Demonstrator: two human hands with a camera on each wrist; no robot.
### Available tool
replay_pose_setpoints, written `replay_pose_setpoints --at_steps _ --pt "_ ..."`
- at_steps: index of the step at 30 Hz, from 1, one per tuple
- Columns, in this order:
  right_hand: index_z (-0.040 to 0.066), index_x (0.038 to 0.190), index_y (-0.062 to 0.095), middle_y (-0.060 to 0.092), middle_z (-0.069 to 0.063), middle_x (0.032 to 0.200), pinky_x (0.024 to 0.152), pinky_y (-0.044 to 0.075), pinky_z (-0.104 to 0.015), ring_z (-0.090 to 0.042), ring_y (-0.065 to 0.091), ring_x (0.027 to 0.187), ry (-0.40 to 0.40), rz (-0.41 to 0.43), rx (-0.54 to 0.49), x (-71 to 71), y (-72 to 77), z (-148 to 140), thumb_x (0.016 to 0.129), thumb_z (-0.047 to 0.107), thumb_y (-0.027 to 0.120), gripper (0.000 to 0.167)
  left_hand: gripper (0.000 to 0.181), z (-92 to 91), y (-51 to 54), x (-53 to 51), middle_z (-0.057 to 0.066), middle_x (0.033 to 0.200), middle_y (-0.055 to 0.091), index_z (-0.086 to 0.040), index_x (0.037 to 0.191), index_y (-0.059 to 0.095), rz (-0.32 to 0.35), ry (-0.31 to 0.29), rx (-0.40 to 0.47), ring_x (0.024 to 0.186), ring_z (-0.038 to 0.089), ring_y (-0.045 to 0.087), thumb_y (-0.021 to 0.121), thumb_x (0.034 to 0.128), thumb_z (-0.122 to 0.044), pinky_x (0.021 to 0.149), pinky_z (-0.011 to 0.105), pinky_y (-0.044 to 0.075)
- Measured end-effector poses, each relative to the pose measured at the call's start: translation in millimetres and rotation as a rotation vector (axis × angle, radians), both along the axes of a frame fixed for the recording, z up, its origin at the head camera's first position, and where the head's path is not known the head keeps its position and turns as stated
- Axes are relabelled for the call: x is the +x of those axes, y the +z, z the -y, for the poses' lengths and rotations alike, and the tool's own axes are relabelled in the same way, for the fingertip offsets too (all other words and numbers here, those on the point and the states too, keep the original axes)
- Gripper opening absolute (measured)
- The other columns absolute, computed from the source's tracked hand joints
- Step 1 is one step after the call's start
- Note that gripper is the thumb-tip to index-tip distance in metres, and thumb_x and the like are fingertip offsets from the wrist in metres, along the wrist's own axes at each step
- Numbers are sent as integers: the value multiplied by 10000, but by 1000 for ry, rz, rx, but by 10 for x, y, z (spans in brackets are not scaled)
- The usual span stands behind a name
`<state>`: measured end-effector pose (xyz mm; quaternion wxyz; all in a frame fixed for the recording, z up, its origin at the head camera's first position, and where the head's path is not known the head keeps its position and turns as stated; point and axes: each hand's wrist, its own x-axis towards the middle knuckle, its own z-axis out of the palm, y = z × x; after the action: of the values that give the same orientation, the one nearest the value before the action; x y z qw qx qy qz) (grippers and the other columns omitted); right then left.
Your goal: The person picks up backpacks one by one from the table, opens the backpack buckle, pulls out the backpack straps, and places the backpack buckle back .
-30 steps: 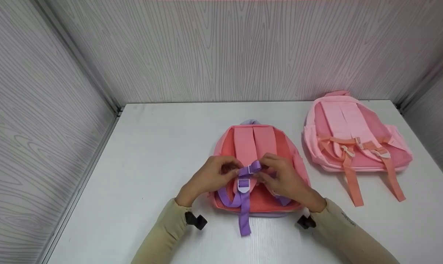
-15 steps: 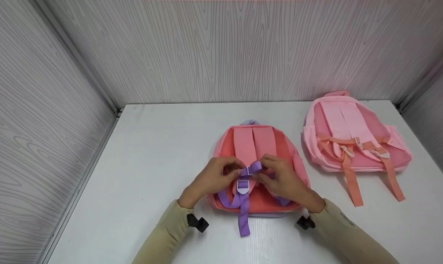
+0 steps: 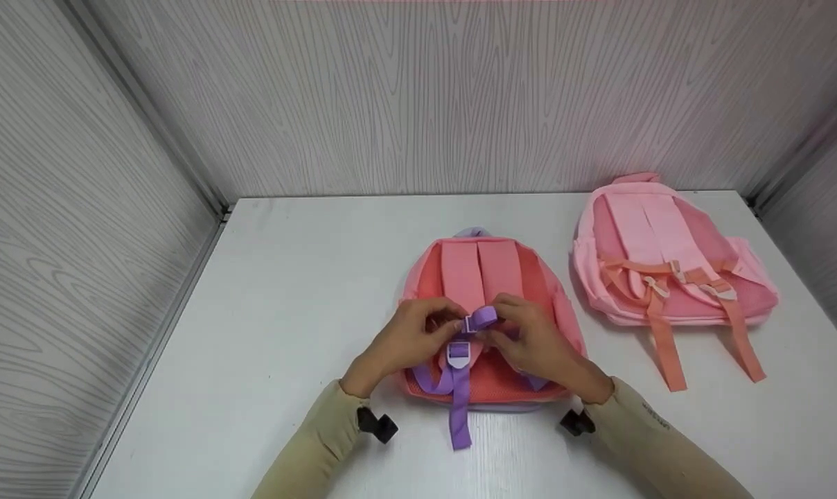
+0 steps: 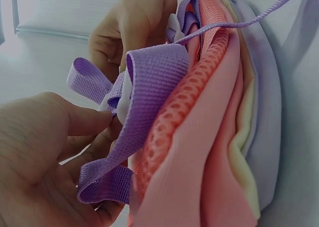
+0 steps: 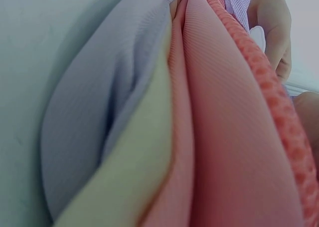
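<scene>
A coral backpack (image 3: 461, 270) lies strap side up on the white table. Over its middle, my left hand (image 3: 416, 335) pinches a purple strap (image 3: 486, 317) at a small white buckle (image 3: 469, 324); my right hand (image 3: 533, 339) holds the same strap from the other side, where it forms a loop. A second white buckle (image 3: 458, 354) sits just below, with a purple strap end hanging past the bag's lower edge. The left wrist view shows my left thumb and finger (image 4: 92, 121) against the strap. In the right wrist view the bag's side (image 5: 224, 137) covers most of the work.
At the right back of the white table (image 3: 273, 277) lies a light pink backpack (image 3: 657, 229) with orange straps (image 3: 664, 346) trailing toward the front. Wood-patterned panels (image 3: 418, 97) rise behind the table and along both sides.
Both hands keep their hold on the purple strap. The left hand and the small buckle have shifted slightly to the right, and the strap between the left fingers and the buckle looks shorter.
</scene>
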<state>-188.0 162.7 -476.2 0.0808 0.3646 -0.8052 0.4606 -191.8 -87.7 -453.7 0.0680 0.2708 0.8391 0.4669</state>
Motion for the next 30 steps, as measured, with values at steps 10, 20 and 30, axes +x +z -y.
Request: replay_pose_setpoints --at_steps 10,20,30 --pt "132 1152 788 718 0 1019 820 620 -288 -176 666 916 -1 -27 -17 6 18 -2 953 12 783 233 173 15 9 -2 -55 1082 759 -153 1192 773 2 6 -11 899 110 632 678 1048 -150 816 287 538" --pt "149 1170 782 696 40 1043 852 617 -287 -130 647 946 -33 40 45 22 16 -6 958 43 789 238 220 -25 27 31 -43 1098 755 -153 1244 747 46 0 17 926 113 648 667 1041 -130 855 310 557" --pt "132 1176 789 710 17 1035 854 642 -365 -136 696 963 -28 15 44 16 2 7 943 33 802 253 297 -63 -26 51 -35 1060 742 -154 1247 725 10 7 0 893 114 659 783 955 -144 754 271 592"
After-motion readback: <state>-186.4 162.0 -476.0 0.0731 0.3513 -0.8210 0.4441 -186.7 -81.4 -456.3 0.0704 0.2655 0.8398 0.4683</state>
